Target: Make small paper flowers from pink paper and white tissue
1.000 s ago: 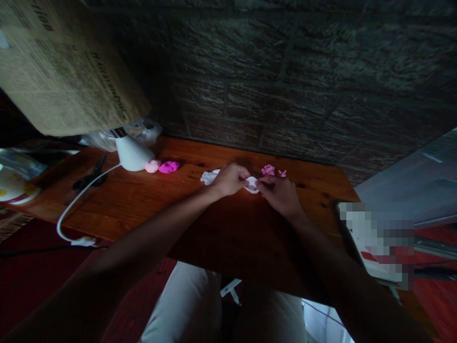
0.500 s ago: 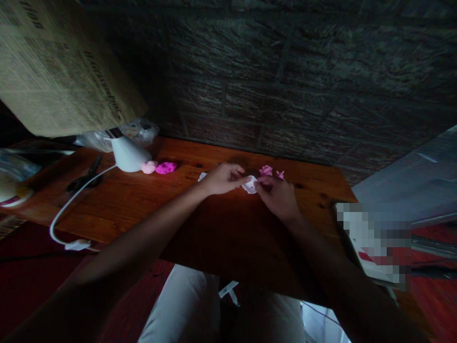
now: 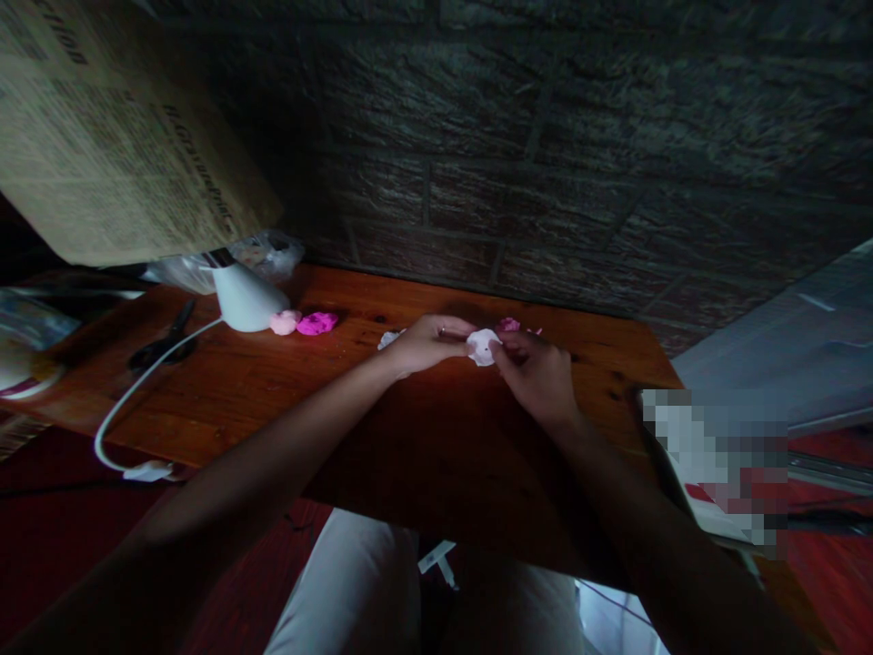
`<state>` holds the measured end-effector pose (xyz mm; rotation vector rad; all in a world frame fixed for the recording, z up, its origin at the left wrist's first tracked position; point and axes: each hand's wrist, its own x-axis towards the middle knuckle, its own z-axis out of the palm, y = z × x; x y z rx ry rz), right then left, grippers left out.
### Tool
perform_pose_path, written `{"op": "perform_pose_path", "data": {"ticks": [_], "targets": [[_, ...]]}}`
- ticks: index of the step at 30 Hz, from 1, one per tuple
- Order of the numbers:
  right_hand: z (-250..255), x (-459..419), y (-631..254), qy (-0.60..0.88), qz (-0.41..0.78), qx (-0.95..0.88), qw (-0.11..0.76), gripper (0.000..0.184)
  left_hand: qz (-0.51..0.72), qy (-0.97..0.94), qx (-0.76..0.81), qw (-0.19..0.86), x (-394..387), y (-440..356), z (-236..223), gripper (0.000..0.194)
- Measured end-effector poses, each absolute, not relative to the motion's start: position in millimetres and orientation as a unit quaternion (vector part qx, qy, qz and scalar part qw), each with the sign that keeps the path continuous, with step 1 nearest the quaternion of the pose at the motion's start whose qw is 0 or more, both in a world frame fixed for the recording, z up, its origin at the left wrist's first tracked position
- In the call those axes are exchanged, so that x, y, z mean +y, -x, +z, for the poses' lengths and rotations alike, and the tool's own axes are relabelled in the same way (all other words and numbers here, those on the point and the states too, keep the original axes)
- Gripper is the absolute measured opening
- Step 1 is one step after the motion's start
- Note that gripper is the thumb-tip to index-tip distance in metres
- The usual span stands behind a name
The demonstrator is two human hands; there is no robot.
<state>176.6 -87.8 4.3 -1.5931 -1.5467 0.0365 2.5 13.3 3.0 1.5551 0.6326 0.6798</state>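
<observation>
A small white clay piece [image 3: 484, 346] is held between both hands above the wooden table [image 3: 286, 391]. My left hand [image 3: 428, 340] pinches its left side and my right hand [image 3: 536, 375] pinches its right side. Behind my right hand a pink clay flower [image 3: 508, 324] is partly hidden. Another white clay lump [image 3: 389, 338] lies just behind my left hand.
A white lamp base [image 3: 246, 298] with its cable [image 3: 129, 400] stands at the back left beside a pale pink lump [image 3: 283, 321] and a magenta lump [image 3: 316, 322]. Black scissors [image 3: 164, 340] lie further left. A plastic bag [image 3: 263, 250] sits by the dark wall.
Both hands have lifted the white piece slightly and turned it, so more of its face shows. The pink flower is now more hidden behind my right hand.
</observation>
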Motion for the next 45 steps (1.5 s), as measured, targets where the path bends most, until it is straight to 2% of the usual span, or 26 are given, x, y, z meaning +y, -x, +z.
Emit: {"op": "perform_pose_path", "data": {"ticks": [6,14,19,24,31,40,45], "targets": [[6.8,-87.5,-175.1,0.659,0.026,-0.625,0.418,0.015,0.323,-0.674,0.274,0.605,12.3,-8.0,-4.7,0.032],[8.8,-88.9,-178.0,0.676,0.134,-0.592,0.417,0.021,0.311,-0.671,0.273,0.615,8.0,-9.5,-4.6,0.025],[7.9,-87.8,-179.5,0.676,0.15,-0.592,0.412,0.022,0.327,-0.643,0.29,0.629,7.2,-10.4,-2.8,0.028],[10.2,-87.8,-181.8,0.667,0.176,-0.567,0.45,0.024,0.326,-0.569,0.271,0.704,7.2,-9.7,2.2,0.035],[4.8,-82.4,-183.3,0.583,0.3,-0.515,0.552,0.044,0.273,-0.546,0.198,0.767,0.2,-8.0,5.0,0.059],[6.8,-82.8,-183.8,0.537,0.341,-0.527,0.564,0.059,0.372,-0.688,0.188,0.595,5.2,-6.5,4.1,0.053],[11.7,-85.5,-184.5,0.526,0.323,-0.569,0.544,0.048,0.407,-0.756,0.186,0.477,0.9,-5.7,5.0,0.047]]}}
